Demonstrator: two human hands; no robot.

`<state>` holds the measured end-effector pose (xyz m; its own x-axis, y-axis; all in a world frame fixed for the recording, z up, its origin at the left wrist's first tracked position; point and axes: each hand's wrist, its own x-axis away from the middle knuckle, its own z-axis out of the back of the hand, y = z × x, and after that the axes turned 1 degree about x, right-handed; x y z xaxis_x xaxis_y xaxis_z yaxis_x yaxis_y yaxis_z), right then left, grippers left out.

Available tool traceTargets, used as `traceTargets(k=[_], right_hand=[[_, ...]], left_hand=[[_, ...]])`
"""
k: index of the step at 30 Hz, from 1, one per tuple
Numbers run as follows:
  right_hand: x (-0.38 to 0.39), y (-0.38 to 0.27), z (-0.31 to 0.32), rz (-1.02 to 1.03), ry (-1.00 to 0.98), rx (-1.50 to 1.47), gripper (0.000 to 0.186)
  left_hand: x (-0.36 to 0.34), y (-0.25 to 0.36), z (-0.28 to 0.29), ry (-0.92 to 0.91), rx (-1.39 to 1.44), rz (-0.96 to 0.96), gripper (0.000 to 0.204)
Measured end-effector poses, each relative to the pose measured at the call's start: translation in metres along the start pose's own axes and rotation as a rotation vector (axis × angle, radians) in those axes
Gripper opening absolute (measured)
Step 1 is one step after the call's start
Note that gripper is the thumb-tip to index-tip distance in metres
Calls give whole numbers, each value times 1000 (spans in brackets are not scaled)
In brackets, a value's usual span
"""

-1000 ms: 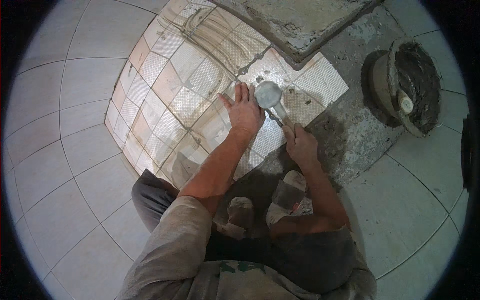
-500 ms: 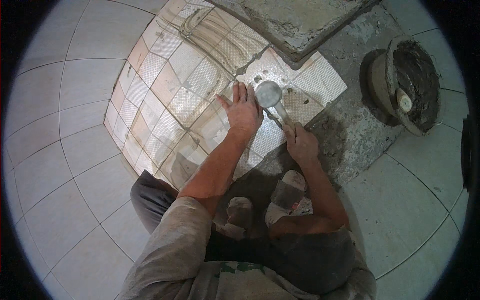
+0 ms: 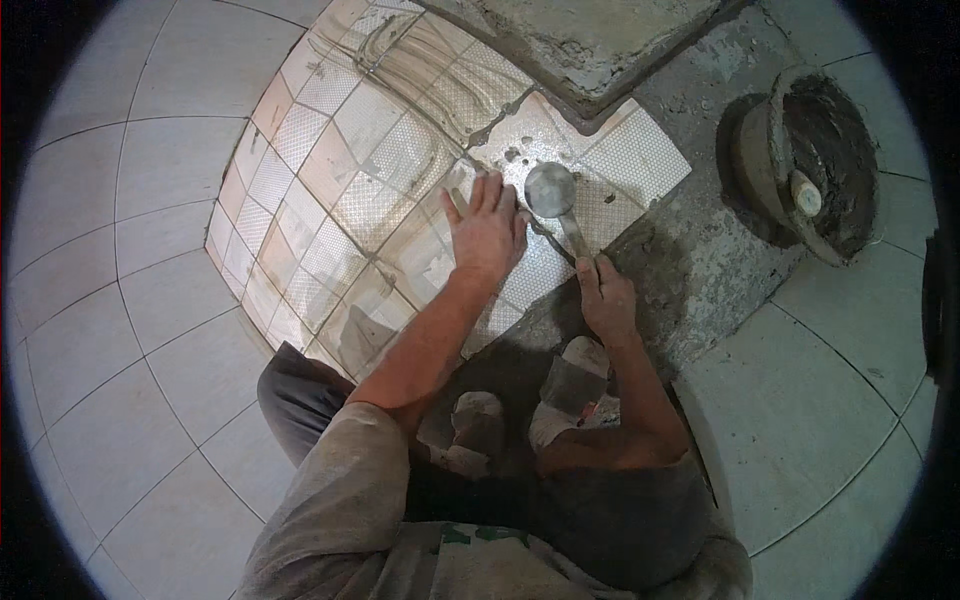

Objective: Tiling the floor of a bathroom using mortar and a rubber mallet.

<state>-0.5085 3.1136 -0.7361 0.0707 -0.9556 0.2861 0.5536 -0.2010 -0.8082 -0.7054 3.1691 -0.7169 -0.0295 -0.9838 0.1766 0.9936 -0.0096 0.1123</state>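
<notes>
My right hand (image 3: 607, 298) is closed round the handle of a mallet with a pale round head (image 3: 550, 190). The head is over a patterned floor tile (image 3: 628, 160) at the edge of the tiled area; whether it touches the tile, I cannot tell. My left hand (image 3: 487, 228) lies flat with its fingers apart, across the joint between that tile and the neighbouring laid tiles (image 3: 385, 205). Grey mortar smears and small lumps mark the tile faces.
At the right stands a bucket (image 3: 757, 160) of wet grey mortar, with a pale tool handle (image 3: 806, 193) sticking out. A raised concrete slab (image 3: 600, 45) borders the tiles at the far side. Rough mortar-covered floor (image 3: 715, 265) lies right of them; large plain tiles (image 3: 190, 300) spread left.
The mallet head has shifted slightly to the right, away from my left fingers. My left hand has stayed nearly in place on the tiles.
</notes>
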Motion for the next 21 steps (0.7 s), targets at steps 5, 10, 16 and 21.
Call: traceTargets(k=[5,10,16,21], right_hand=[[-2,-5,2,39,-1,-21,42],[-5,-13,2,52,-35,2,39],[-16,-11,-2,85,-36,159,35],[-16,-24,1,101,2,77,36]], left_hand=[[27,12,-11,-12,85,-135,46],[25,10,-11,-74,46,-104,47],[23,8,-13,-48,11,-120,54],[24,10,-10,-58,54,-86,55]])
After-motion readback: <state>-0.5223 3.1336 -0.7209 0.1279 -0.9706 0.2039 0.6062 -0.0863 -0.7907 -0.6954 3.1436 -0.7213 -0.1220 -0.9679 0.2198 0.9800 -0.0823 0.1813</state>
